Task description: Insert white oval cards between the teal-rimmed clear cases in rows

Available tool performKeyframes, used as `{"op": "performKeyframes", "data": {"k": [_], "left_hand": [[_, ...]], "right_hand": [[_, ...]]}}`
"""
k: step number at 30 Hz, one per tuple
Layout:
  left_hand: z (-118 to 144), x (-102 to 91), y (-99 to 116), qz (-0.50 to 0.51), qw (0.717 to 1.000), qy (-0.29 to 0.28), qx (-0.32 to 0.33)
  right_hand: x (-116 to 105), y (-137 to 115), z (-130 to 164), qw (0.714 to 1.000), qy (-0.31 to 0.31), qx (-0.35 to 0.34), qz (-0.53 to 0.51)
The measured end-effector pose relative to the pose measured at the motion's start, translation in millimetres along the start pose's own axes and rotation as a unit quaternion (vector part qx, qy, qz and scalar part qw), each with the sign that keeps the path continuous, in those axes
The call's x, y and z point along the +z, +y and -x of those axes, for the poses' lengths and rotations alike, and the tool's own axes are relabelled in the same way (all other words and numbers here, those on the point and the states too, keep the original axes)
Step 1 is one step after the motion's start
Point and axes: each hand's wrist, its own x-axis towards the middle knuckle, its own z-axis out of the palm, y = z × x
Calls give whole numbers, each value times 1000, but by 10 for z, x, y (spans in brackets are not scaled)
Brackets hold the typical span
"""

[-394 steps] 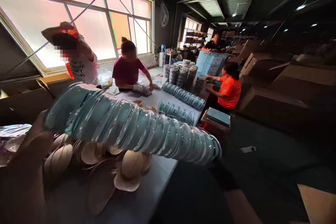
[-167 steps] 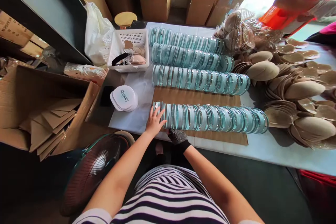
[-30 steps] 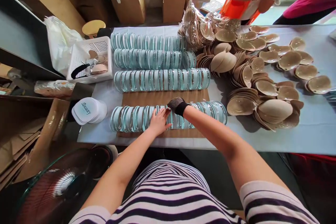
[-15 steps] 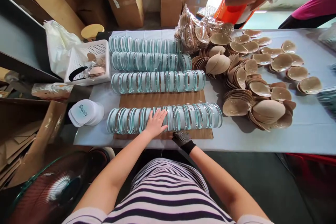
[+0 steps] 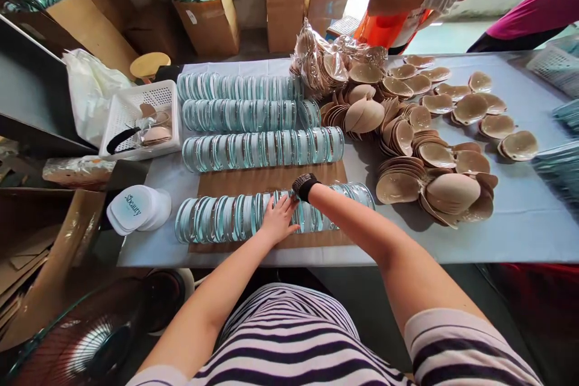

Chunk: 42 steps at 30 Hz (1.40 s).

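Note:
A long row of stacked clear plastic cases (image 5: pixel 228 217) with pale teal edges lies on its side on a brown cardboard sheet (image 5: pixel 271 181) near the table's front edge. My left hand (image 5: pixel 279 221), bare, rests on the middle of this row with its fingers spread. Across the row reaches my right arm, and my right hand (image 5: pixel 304 186), in a dark glove, is at the row's far side beside my left fingertips. Its fingers are mostly hidden, so I cannot see whether they grip anything. Behind lies another row of the same cases (image 5: pixel 262 148).
Two further rows of cases (image 5: pixel 239 114) lie farther back. Piles of tan bra cups (image 5: pixel 398 186) cover the right side. To the left are a white perforated basket (image 5: pixel 174 114) and a stack of white lids (image 5: pixel 131 211). A co-worker in an orange vest (image 5: pixel 402 9) stands across the table.
My right hand has gone from the near side of the front row, over it, to its far side. My left hand stays on the row. The view has shifted slightly.

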Motion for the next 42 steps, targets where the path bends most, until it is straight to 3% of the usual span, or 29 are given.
{"op": "performKeyframes", "data": {"k": [5, 8, 12, 16, 19, 22, 26, 30, 33, 35, 37, 38, 40, 42], "left_hand": [[4, 4, -1, -13, 1000, 3, 1], [0, -7, 5, -19, 1000, -3, 1], [3, -22, 8, -21, 1000, -9, -1], [6, -21, 0, -15, 1000, -5, 0], [3, -20, -2, -11, 1000, -7, -3], [-2, -13, 8, -11, 1000, -5, -8], [7, 5, 20, -15, 1000, -9, -13], [50, -20, 11, -23, 1000, -17, -11], [45, -67, 50, -21, 1000, -21, -9], [-15, -89, 128, -20, 1000, -17, 7], [-122, -88, 241, -19, 999, -9, 31], [-185, -78, 302, -17, 999, -9, 38], [-302, -43, 408, -16, 999, -15, 37], [-380, 2, 472, -22, 999, -26, 30]], "right_hand": [[49, 92, 99, 1000, -11, -22, -18], [89, 114, 131, 999, 2, 2, -38], [138, 86, 202, 996, 41, 55, -61], [294, -53, 476, 988, 97, 88, -77], [644, -235, 779, 984, 122, 97, -88], [1196, -432, 967, 977, 137, 102, -129], [1901, -653, 896, 957, 143, 147, -204], [2208, -737, 808, 949, 151, 165, -224], [2094, -548, 920, 932, 218, 170, -234], [1826, -277, 1007, 911, 288, 191, -225], [1424, 45, 1017, 905, 307, 220, -195], [1199, 193, 982, 916, 279, 227, -176], [768, 413, 841, 957, 162, 191, -145], [446, 504, 670, 974, 103, 149, -135]]}}
